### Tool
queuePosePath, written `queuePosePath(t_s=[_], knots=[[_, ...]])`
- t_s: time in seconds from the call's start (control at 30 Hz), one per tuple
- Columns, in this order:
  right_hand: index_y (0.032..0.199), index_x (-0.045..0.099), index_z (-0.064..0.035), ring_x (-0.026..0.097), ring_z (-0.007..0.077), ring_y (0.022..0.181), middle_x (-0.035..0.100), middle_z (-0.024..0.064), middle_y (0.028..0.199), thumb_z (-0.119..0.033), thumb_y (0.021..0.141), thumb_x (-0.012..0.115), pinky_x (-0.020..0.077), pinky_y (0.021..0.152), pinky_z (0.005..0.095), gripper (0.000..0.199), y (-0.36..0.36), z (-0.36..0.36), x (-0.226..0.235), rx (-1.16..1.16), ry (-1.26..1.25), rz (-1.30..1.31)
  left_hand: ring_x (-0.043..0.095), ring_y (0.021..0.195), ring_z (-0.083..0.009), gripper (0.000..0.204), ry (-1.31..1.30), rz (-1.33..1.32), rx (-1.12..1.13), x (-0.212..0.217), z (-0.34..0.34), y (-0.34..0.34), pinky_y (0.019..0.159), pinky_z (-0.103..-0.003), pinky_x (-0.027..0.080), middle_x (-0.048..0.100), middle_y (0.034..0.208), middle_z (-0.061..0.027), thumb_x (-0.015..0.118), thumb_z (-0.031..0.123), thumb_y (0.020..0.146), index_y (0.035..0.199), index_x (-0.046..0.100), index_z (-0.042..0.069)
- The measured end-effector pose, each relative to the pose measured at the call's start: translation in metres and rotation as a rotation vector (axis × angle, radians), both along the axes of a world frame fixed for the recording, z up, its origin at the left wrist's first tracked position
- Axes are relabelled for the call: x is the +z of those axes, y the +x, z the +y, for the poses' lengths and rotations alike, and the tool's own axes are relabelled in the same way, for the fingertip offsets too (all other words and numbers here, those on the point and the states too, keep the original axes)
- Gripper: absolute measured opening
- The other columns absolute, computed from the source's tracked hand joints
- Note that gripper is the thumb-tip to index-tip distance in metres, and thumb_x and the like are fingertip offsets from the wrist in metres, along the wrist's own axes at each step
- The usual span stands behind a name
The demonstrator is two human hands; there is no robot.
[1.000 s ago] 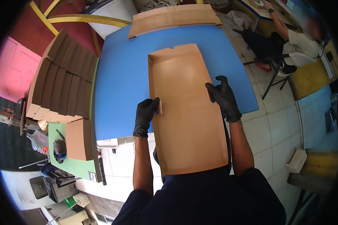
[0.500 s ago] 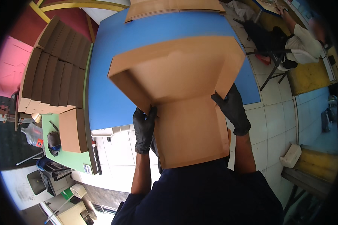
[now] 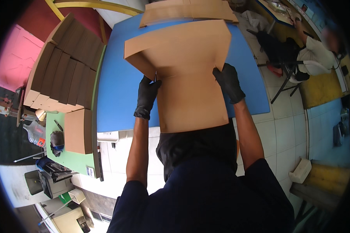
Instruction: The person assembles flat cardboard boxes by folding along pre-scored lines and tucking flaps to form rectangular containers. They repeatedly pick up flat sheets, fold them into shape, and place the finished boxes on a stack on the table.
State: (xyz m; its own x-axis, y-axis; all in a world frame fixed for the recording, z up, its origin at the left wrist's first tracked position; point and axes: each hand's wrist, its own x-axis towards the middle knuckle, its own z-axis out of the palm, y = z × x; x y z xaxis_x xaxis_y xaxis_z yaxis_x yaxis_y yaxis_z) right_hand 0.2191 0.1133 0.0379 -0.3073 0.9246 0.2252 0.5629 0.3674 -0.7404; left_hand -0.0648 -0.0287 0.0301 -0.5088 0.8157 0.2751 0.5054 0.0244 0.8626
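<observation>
Layout, head view. The table lies in front of the person. The cardboard sheet is held above its near edge, between the left hand on its left side and the right hand on its right side. Behind it, at the table's far edge, lies a flat cardboard stack. Left of the table stands a row of folded boxes; nearer the person, a single box rests on a side table. A seated person is far right, well apart.
</observation>
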Motion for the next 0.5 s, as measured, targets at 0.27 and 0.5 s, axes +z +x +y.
queuePosePath(t_s=[0.27,0.5], knots=[[0.106,0.073,-0.0004,0.072,0.0428,0.087,0.073,0.0245,0.093,-0.023,0.091,0.057,0.0559,0.079,0.0475,0.031,-0.036,0.036,-0.018,-0.040,-0.020,-0.053,0.072,0.089,-0.0234,0.030,0.000,0.107,-0.209,0.012,0.064,0.079,0.079,-0.035,0.057,0.076,0.102,-0.0143,0.066,0.025,0.097,0.110,0.073,-0.001],[0.129,0.067,0.0010,0.073,0.0215,0.081,0.075,0.0143,0.089,-0.030,0.090,0.072,0.0564,0.074,0.0345,0.050,-0.025,0.029,-0.008,0.146,-0.328,0.316,0.063,0.063,-0.0124,0.035,-0.473,-0.406,-0.412,0.002,0.146,0.086,0.056,-0.026,0.052,0.071,0.080,-0.0075,0.074,0.034,0.092,0.095,0.076,-0.001]])
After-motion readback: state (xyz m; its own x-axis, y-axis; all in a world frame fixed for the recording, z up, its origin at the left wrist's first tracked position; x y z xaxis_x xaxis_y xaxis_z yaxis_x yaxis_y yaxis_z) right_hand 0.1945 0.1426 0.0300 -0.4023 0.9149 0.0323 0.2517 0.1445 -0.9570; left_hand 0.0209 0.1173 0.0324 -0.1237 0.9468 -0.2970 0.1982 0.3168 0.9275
